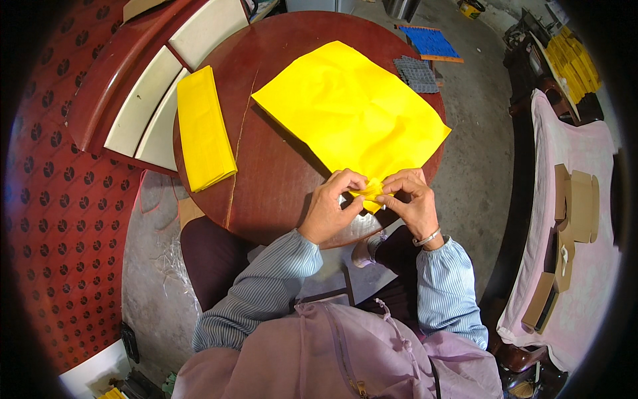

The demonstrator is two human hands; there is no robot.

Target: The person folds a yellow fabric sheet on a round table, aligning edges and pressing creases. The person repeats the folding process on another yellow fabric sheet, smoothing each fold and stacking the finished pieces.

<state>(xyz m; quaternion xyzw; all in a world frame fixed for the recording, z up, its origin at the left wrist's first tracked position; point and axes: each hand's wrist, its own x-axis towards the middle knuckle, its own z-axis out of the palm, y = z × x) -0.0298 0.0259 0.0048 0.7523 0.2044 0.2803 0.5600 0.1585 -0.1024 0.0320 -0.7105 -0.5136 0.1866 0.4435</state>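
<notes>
A large yellow sheet point(352, 100), thin and slightly creased, lies spread over the round dark-red table point(259, 199). Its near end is bunched up between my two hands at the table's front edge. My left hand point(334, 203) pinches the gathered part between thumb and fingers. From the other side, my right hand point(410, 203), with a bracelet at the wrist, also pinches the gathered yellow material. Whether the sheet is cloth or paper is hard to tell. Folded yellow sheets point(205, 130) lie in a stack at the table's left.
A grey cloth point(417, 74) lies on the table's far right edge, with a blue woven-looking piece point(430, 43) beyond it. Cream-panelled dark-red furniture point(143, 100) borders the left. An opened cardboard box point(583, 206) rests on a pink-covered bench point(531, 279) at right.
</notes>
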